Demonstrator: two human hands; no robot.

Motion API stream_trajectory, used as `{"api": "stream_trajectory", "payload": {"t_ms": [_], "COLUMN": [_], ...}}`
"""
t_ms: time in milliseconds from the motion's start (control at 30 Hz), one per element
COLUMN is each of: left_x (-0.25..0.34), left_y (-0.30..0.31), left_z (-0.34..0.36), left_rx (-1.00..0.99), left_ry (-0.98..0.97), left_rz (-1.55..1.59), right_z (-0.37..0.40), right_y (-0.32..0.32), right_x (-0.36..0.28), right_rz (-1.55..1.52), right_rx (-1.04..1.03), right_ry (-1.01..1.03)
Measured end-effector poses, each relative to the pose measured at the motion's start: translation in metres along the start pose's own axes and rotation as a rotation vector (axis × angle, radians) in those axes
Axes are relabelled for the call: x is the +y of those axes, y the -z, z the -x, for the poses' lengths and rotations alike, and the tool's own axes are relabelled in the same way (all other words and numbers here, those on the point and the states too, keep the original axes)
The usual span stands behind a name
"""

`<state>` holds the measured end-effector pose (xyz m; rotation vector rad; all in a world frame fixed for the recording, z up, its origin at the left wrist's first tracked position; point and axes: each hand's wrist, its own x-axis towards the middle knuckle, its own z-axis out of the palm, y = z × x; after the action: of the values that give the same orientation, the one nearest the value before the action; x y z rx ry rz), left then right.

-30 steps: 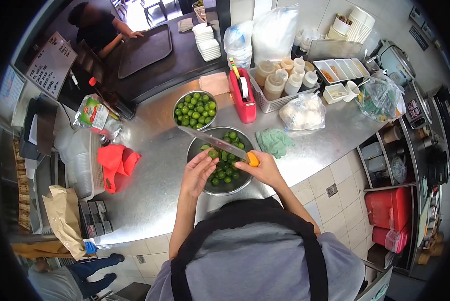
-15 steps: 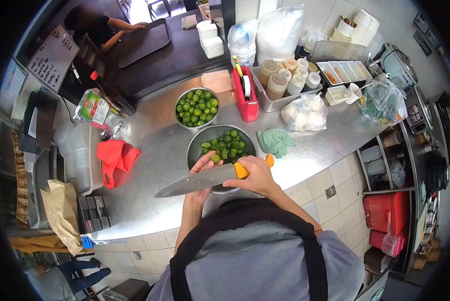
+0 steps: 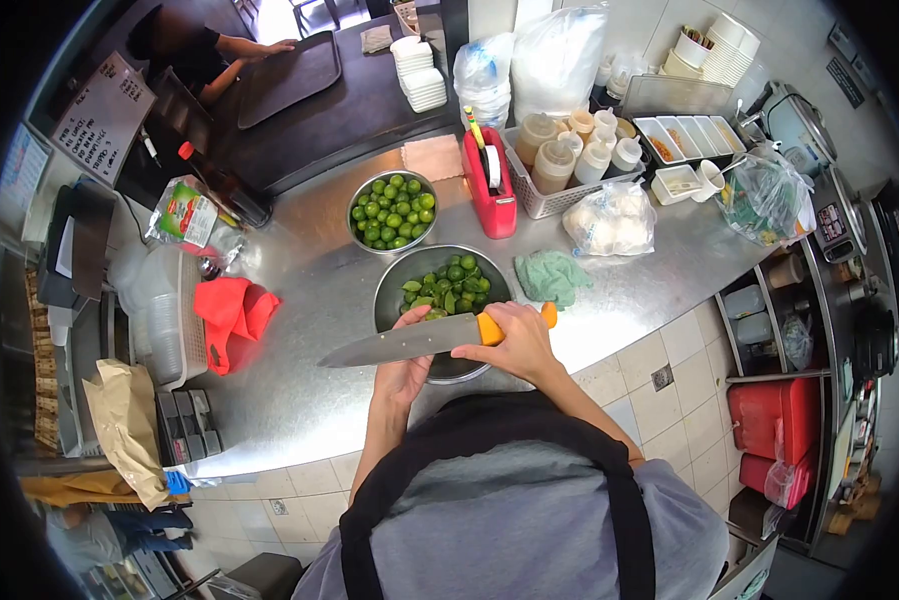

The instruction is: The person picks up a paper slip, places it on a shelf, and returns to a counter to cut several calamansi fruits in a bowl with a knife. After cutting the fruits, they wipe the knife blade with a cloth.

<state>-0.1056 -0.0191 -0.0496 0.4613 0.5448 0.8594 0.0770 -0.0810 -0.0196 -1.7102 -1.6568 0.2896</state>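
My right hand [image 3: 514, 345] grips the orange handle of a large knife [image 3: 399, 343], whose blade points left across the near rim of a steel bowl [image 3: 387, 290]. The bowl holds small green limes [image 3: 449, 285], some cut. My left hand [image 3: 405, 368] is under the blade at the bowl's near edge, with a lime [image 3: 432, 314] at its fingertips. A second steel bowl [image 3: 353, 205] of whole limes stands just behind.
A red tape dispenser [image 3: 491, 200], a white basket of squeeze bottles [image 3: 559, 160], a bag of white balls [image 3: 609, 220] and a green cloth [image 3: 551, 275] lie to the right. A red cloth [image 3: 231, 315] lies left. Another person [image 3: 194, 50] stands at the far counter.
The knife swung from pointing up-left over the bowl to lying level, blade to the left. My left hand dropped under the blade at the bowl's near rim.
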Motion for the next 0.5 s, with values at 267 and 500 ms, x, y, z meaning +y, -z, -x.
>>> {"api": "stream_trajectory", "payload": {"t_ms": [267, 500], "left_x": [-0.002, 0.006], "left_y": [-0.004, -0.005], "left_z": [0.0, 0.005], "left_rx": [0.03, 0.03], "left_ry": [0.027, -0.09], "left_rz": [0.072, 0.0], "right_z": [-0.002, -0.004], "right_y": [0.006, 0.005], "right_x": [-0.013, 0.003], "right_rz": [-0.009, -0.018], "right_rx": [-0.04, -0.014], "right_ry": [0.079, 0.054]}}
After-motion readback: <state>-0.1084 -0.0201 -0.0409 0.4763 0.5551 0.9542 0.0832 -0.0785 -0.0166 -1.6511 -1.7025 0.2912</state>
